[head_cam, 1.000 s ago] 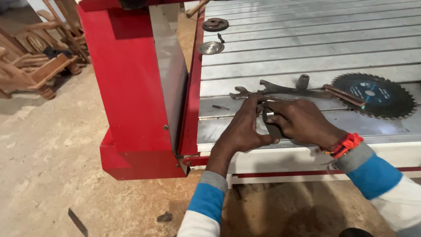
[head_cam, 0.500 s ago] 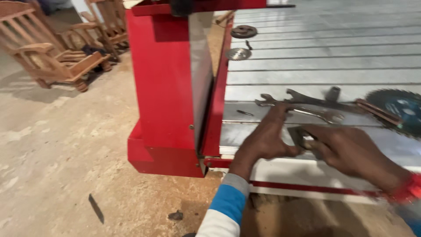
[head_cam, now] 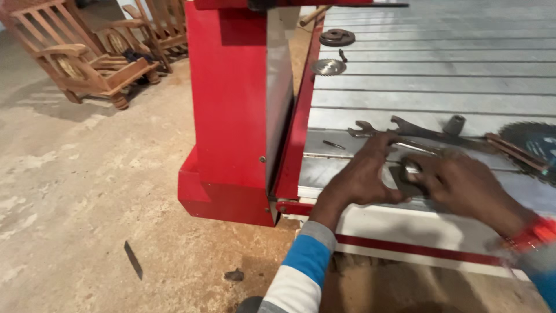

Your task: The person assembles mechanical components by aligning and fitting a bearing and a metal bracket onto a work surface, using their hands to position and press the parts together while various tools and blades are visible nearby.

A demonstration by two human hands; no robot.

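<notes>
My left hand [head_cam: 362,177] and my right hand [head_cam: 463,185] meet at the near edge of a grey slotted machine table [head_cam: 440,75]. Both pinch a small dark flat metal piece [head_cam: 406,179] that rests on the table between their fingertips. Just beyond the hands lie two wrenches [head_cam: 405,130] and a small grey socket [head_cam: 454,124]. A dark circular saw blade [head_cam: 536,148] sits at the right edge, partly cut off by the frame.
A tall red machine column [head_cam: 231,110] stands left of the table. A small toothed disc [head_cam: 328,66] and a dark ring [head_cam: 337,37] lie at the far table end. Wooden chairs [head_cam: 87,52] stand far left on a dusty concrete floor [head_cam: 87,191].
The view has swung to the left, so the hands and table now sit further right in frame. Both hands stay on the small metal piece at the table edge.
</notes>
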